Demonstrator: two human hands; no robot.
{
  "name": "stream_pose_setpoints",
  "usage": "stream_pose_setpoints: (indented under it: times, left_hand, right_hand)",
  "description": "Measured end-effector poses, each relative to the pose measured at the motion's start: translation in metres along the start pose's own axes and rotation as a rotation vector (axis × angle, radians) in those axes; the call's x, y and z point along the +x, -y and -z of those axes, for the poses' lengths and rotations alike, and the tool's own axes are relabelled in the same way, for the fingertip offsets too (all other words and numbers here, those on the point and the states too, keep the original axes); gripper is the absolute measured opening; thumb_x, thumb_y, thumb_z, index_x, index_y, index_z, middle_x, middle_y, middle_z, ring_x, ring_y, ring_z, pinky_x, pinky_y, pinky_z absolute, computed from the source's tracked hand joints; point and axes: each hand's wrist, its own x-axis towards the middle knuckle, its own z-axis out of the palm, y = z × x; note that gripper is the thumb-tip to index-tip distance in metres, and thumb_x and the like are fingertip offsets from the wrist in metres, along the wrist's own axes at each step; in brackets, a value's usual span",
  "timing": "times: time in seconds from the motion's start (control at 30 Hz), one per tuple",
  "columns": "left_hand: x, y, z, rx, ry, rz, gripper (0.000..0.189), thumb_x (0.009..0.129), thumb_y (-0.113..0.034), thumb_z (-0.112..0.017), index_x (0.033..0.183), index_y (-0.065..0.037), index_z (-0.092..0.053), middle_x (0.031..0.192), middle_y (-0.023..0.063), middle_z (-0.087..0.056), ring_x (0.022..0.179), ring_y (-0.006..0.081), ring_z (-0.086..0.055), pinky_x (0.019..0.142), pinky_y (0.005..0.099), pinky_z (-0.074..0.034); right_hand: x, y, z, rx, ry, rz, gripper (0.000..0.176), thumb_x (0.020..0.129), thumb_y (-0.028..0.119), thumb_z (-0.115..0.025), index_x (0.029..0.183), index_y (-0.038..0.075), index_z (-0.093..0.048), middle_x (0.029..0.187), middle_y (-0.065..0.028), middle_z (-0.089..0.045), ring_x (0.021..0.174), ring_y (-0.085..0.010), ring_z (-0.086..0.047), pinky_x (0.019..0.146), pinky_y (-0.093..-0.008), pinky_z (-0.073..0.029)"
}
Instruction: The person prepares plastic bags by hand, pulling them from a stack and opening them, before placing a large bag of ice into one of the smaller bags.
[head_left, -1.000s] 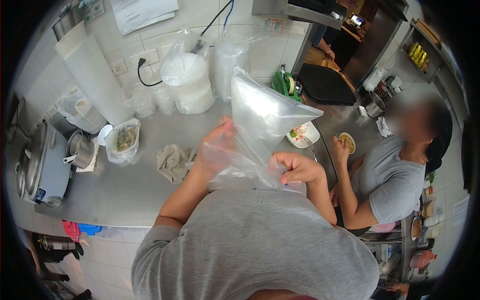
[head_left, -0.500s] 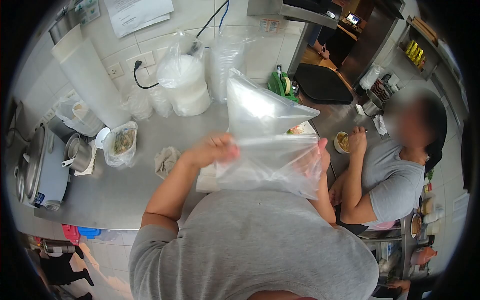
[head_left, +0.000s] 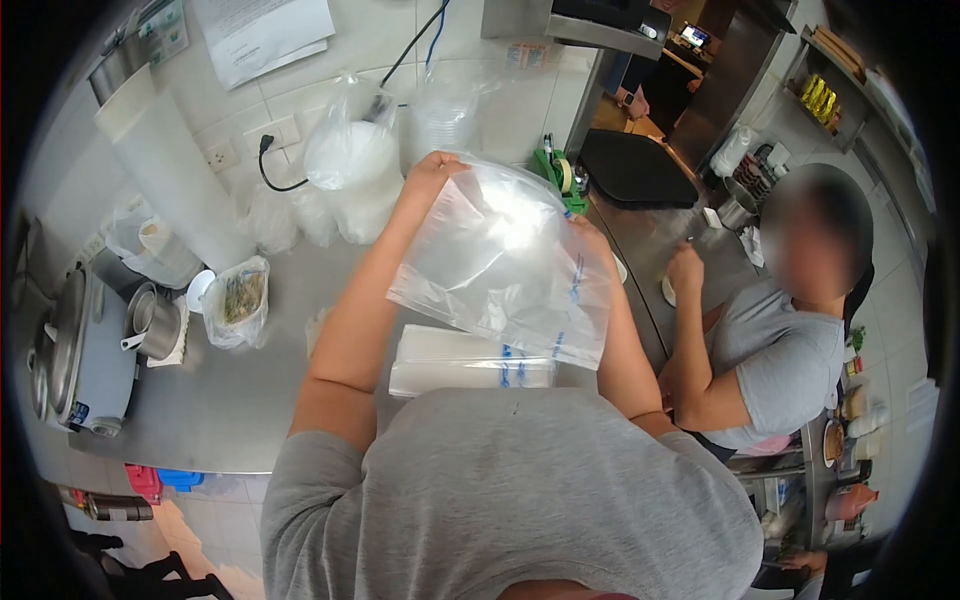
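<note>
A clear plastic bag (head_left: 500,255) with blue print hangs spread out in front of me, over the steel counter. My left hand (head_left: 437,173) pinches its upper left corner. At the bag's upper right edge, my right hand (head_left: 590,240) is closed on the plastic, its fingertips partly hidden. Beneath the bag, close to my body, lies a flat stack of plastic bags (head_left: 440,362) with similar blue print.
Bagged white containers (head_left: 355,165) stand along the wall, near a green tape dispenser (head_left: 570,185). On the left are a bag of food (head_left: 240,303), metal pots (head_left: 155,320) and a large cooker (head_left: 95,335). A co-worker (head_left: 765,360) sits at the right.
Both hands have moved up and away from me, and the bag, folded before, now hangs open flat. The stack of bags below has come into fuller view.
</note>
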Motion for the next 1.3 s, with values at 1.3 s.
stream_pose_setpoints:
  times: [1.3]
  left_hand:
    - [-0.106,0.091,-0.029,-1.118,-0.188,0.605,0.02,0.09,-0.007,-0.036,0.097,0.002,-0.053,0.09,0.0086,-0.057,0.074,0.0141,-0.056,0.065,0.0264,-0.051]
  right_hand:
    - [-0.078,0.011,-0.061,1.219,-0.313,-0.214,0.015,0.08,-0.001,-0.044,0.092,0.003,-0.051,0.086,-0.0082,-0.056,0.072,-0.0176,-0.055,0.065,-0.0262,-0.046]
